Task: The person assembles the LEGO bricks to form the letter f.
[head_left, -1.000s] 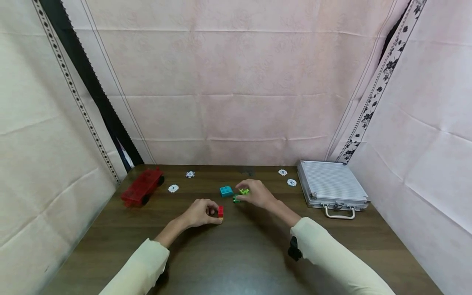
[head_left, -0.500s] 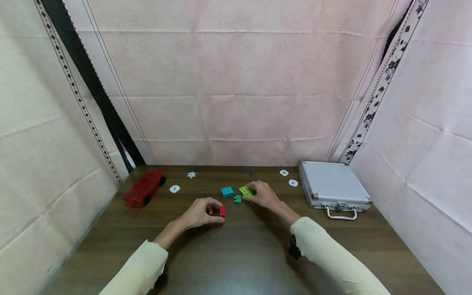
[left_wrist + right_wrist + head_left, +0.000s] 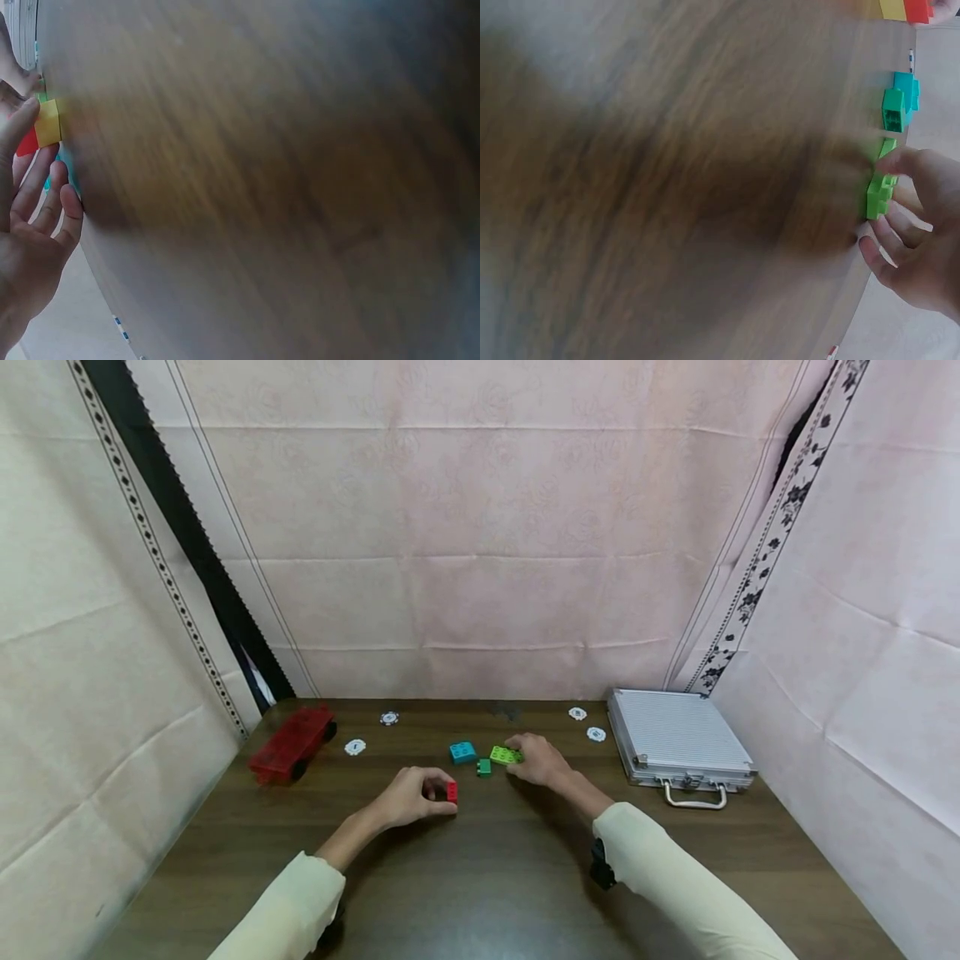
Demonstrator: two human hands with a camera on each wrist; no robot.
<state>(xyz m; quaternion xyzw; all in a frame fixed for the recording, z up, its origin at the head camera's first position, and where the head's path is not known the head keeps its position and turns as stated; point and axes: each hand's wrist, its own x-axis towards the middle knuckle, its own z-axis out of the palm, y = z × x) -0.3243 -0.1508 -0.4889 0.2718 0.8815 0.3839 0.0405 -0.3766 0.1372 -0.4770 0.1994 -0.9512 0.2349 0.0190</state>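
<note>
resting low on the dark wooden table (image 3: 480, 877), the left hand (image 3: 408, 796) pinches a small red brick (image 3: 452, 791) between thumb and curled fingers, near the middle of the tabletop. the left wrist view shows the same red brick (image 3: 27, 141) stuck to a yellow brick (image 3: 48, 124), with a fingertip (image 3: 30, 109) lying on the yellow one and the other fingers loosely bent beside it. in the head view the yellow part cannot be made out.

the right hand (image 3: 542, 761) sits a little farther back and to the right, its fingers curled around one end of a flat lime green brick (image 3: 506, 755) that lies on the table. the right wrist view shows that lime green brick (image 3: 880, 187) held between thumb and fingers (image 3: 911, 161), studs pointing sideways in the frame.

just left of the lime piece stands a small dark green brick (image 3: 483, 767), and just behind that a teal brick (image 3: 462, 752); whether those two touch is hard to tell. the two hands are near each other but apart.

a translucent red wheeled toy (image 3: 291, 742) stands at the far left of the table. two white chips (image 3: 355, 747) lie near it and two more white chips (image 3: 596, 734) lie at the far right, beside a closed silver case (image 3: 678, 739) with a handle facing the person. cream sleeves (image 3: 660, 877) cover both forearms. pale pink cloth (image 3: 480, 527) hangs behind and to the sides.
</note>
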